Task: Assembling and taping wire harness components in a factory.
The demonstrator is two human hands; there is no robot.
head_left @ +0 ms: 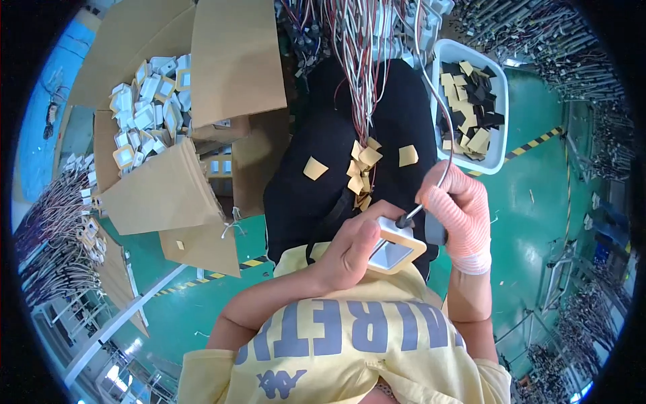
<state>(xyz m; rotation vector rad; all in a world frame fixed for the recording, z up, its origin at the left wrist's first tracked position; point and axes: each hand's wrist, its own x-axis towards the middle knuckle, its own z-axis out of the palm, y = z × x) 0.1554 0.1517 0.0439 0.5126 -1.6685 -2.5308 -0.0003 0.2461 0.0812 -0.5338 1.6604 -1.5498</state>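
My left hand is bare and closed round a white plastic housing with a cream rim, its open side tilted toward me. A black plug-like fitting sits at the housing's upper right edge, with a wire coming out of it. In a pink-and-white striped glove, my right hand pinches that wire just beyond the fitting. Beneath the right fingers shows a dark grey flat piece; whether the hand grips it I cannot tell. Paper squares in tan lie on my dark-trousered lap.
At the left, a cardboard box holds many similar white housings. A white bin with tan and black pieces stands at the right. Red and white wires hang over my lap. Cable bundles line the sides above a green floor.
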